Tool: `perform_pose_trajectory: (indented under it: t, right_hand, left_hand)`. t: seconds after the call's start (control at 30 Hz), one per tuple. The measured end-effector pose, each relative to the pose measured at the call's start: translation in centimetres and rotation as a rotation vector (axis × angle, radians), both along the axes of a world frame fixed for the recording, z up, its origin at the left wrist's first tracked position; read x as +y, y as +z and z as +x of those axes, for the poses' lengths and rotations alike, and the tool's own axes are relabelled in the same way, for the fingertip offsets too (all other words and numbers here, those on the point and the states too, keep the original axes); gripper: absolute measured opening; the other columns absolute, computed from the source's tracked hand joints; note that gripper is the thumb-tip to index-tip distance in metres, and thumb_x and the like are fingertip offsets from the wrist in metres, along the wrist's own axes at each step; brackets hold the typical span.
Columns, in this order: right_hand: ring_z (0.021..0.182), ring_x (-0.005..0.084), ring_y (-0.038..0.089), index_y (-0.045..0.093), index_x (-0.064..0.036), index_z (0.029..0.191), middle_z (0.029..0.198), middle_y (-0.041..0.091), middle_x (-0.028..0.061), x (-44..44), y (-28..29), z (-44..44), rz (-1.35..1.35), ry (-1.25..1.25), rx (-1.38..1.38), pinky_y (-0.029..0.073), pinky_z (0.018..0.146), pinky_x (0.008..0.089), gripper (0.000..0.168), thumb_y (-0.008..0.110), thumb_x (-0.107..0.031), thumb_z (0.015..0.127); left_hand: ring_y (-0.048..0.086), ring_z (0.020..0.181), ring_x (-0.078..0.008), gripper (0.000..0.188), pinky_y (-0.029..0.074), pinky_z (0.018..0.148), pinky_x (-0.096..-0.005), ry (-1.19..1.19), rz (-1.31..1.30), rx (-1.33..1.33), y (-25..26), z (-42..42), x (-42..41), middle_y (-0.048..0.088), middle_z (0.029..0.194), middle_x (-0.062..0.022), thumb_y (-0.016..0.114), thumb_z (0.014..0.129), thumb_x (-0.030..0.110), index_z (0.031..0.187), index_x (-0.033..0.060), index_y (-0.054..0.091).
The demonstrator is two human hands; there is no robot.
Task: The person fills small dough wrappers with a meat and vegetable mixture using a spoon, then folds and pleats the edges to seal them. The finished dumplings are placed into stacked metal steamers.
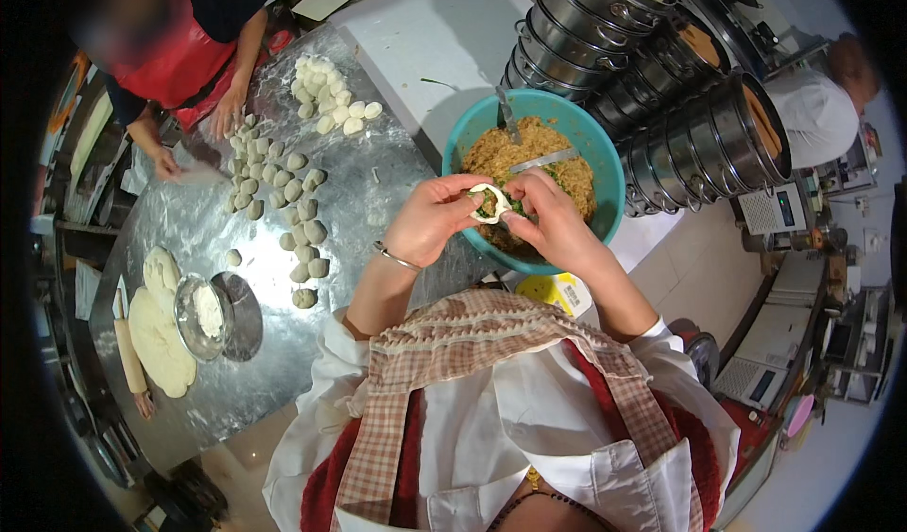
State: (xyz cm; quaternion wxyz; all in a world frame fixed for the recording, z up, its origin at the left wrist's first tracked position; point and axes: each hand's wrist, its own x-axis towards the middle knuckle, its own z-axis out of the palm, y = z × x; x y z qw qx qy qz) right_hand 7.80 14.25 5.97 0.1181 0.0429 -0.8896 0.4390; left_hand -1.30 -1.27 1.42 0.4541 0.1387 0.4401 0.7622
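Observation:
Between my two hands is a small round dough wrapper (502, 203) with green-flecked filling showing in its centre. My left hand (432, 216) holds its left side, thumb over the edge. The fingertips of my right hand (549, 209) pinch its right edge. Both hands are above the near left part of a turquoise basin (613, 178). Brown minced filling (496, 146) with chopped greens lies in the basin. A flat metal spatula (544, 159) rests across the filling, and another metal utensil (507, 114) leans against the far rim.
Floured dough pieces (283, 178) and pale dough rounds (336, 89) cover parts of the metal table (368, 199). A flour bowl (203, 316), dough slab (159, 333) and rolling pin (130, 351) lie left. Steamer stacks (708, 142) rise right. A co-worker (191, 50) works across the table.

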Motion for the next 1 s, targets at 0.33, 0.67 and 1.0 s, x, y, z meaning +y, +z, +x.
perform_pose_trajectory:
  t: [0.33, 0.67, 1.0]
  right_hand:
    - [0.072, 0.027, 0.05, 0.046, 0.0, 0.084, 0.079, 0.046, 0.0108, 1.0, -0.1, 0.0, 0.159, 0.168, 0.018, 0.041, 0.064, 0.0325, 0.018, 0.058, 0.0, 0.071]
    - [0.069, 0.0269, 0.049, 0.046, 0.0, 0.083, 0.078, 0.045, 0.0111, 0.4, 0.9, -0.1, 0.142, 0.14, -0.009, 0.041, 0.062, 0.0327, 0.017, 0.059, 0.0, 0.071]
    - [0.071, 0.0278, 0.05, 0.046, 0.001, 0.081, 0.078, 0.046, 0.0118, 0.8, 0.1, -0.1, 0.181, 0.14, -0.022, 0.041, 0.063, 0.0342, 0.014, 0.057, -0.002, 0.073]
  left_hand:
    - [0.057, 0.083, -0.0126, 0.023, 0.048, 0.074, -0.0246, -0.128, -0.184, 0.24, 1.0, 0.3, 0.5, 0.059, 0.093, -0.0074, 0.049, 0.083, 0.003, 0.104, -0.0043, 0.054]
    - [0.056, 0.08, -0.0108, 0.022, 0.047, 0.07, -0.0234, -0.002, -0.211, 0.382, 0.2, 0.2, 0.1, 0.061, 0.09, -0.0074, 0.053, 0.081, 0.001, 0.102, -0.0047, 0.056]
    - [0.055, 0.085, -0.0119, 0.032, 0.045, 0.071, -0.0253, -0.063, -0.342, 0.817, 1.0, 1.2, 0.8, 0.059, 0.093, -0.0082, 0.048, 0.082, 0.003, 0.113, -0.0031, 0.046]
